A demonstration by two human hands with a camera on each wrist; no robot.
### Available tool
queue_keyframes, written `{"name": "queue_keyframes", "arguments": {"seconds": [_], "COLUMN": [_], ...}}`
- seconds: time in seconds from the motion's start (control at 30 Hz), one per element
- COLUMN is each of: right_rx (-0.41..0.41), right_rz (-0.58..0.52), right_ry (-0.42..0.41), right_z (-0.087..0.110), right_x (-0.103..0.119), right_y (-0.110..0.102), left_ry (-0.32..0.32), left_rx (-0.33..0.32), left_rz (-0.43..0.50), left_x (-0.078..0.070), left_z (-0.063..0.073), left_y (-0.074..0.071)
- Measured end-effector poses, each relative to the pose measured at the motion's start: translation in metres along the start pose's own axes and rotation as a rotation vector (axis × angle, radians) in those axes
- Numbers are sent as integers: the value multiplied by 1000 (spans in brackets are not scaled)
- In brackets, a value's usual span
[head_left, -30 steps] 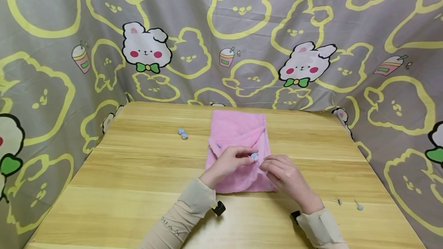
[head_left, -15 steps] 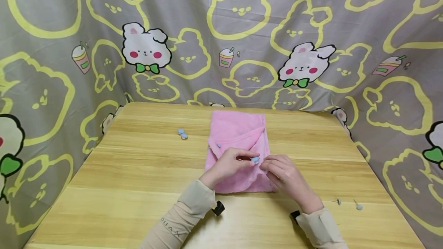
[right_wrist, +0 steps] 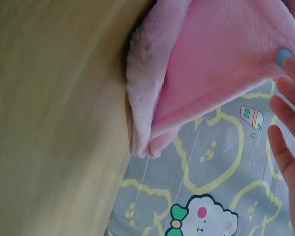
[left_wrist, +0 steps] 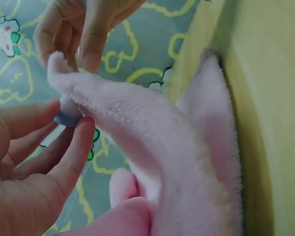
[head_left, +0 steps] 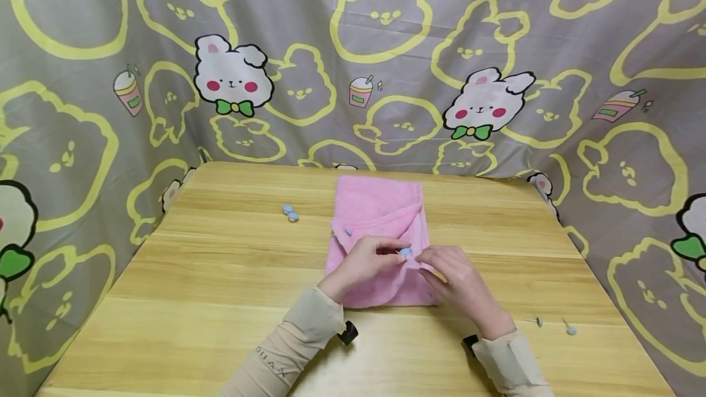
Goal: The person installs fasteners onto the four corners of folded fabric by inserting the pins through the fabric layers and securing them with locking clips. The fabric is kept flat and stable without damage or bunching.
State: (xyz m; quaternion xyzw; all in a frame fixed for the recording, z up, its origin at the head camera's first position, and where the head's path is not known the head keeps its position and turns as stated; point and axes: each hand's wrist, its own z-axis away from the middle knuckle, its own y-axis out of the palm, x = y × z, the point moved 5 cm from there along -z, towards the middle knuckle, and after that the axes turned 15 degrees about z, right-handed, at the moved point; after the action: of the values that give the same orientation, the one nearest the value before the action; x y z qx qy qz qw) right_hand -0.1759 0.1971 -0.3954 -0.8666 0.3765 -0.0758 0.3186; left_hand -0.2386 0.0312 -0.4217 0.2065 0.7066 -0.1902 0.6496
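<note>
My left hand [head_left: 366,262] pinches a small blue round-headed button [head_left: 405,252] between thumb and fingers, against the edge of a pink fleece cloth [head_left: 377,198]. In the left wrist view the button [left_wrist: 69,117] shows a blue end and a paler part touching the cloth. My right hand [head_left: 460,277] grips the cloth's raised edge just right of the button. Fingers [right_wrist: 280,145] spread beside a blue head [right_wrist: 284,57] in the right wrist view. A smaller blue head [head_left: 349,232] sits on the folded flap, further left.
Two blue round pieces [head_left: 290,212] lie together on the wooden table [head_left: 231,274], left of the cloth. Two pins with bluish heads [head_left: 570,330] lie at the right, their thin shafts exposed. A patterned grey curtain [head_left: 386,78] surrounds the table's back and sides.
The right fingers have shifted slightly on the cloth edge, which is now lifted closer to the button. The blue head has tilted a little in the left hand; everything else stays put.
</note>
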Motion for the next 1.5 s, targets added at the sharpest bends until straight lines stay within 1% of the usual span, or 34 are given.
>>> {"name": "queue_keyframes", "arguments": {"seconds": [0.07,0.13,0.17,0.23,0.27,0.43,0.5,0.57,0.6,0.67,0.73,0.8,0.9,1.0,1.1,1.2,1.3,1.33,1.4,1.5], "right_rx": [-1,-4,-7,-13,-18,-41,-52,-66,-73,-85,-94,-96,-101,-119,-136,-138,-105,-88,-35,63], "right_rz": [10,21,27,42,47,60,63,66,66,68,69,79,106,140,177,199,230,244,271,300], "right_ry": [12,24,30,40,45,64,66,67,68,74,84,98,127,175,258,355,453,484,557,676], "right_z": [0,-1,-1,0,0,1,1,1,1,0,0,1,3,7,15,26,38,42,51,63], "right_x": [-2,-4,-5,-7,-8,-15,-17,-18,-19,-21,-23,-26,-33,-44,-59,-73,-83,-86,-90,-94], "right_y": [-2,-4,-6,-9,-10,-16,-18,-20,-21,-24,-27,-31,-40,-54,-72,-90,-106,-111,-121,-132], "left_ry": [-26,-56,-63,-74,-72,-15,-2,-8,-10,-39,-70,-99,-149,-188,-222,-235,-220,-210,-197,-175], "left_rx": [-35,-69,-86,-123,-143,-218,-260,-321,-358,-432,-490,-530,-562,-560,-536,-522,-533,-540,-553,-581], "left_rz": [66,167,204,259,267,220,188,146,108,52,44,59,130,140,136,132,108,85,47,-23], "left_x": [1,1,1,-1,-2,-9,-12,-13,-13,-11,-7,-1,9,15,21,25,24,22,18,6], "left_z": [0,0,0,-1,-1,-3,-2,-1,0,2,4,6,8,8,8,7,8,9,11,17], "left_y": [-3,-7,-10,-17,-21,-44,-53,-64,-70,-82,-94,-104,-116,-121,-121,-121,-126,-128,-133,-141]}}
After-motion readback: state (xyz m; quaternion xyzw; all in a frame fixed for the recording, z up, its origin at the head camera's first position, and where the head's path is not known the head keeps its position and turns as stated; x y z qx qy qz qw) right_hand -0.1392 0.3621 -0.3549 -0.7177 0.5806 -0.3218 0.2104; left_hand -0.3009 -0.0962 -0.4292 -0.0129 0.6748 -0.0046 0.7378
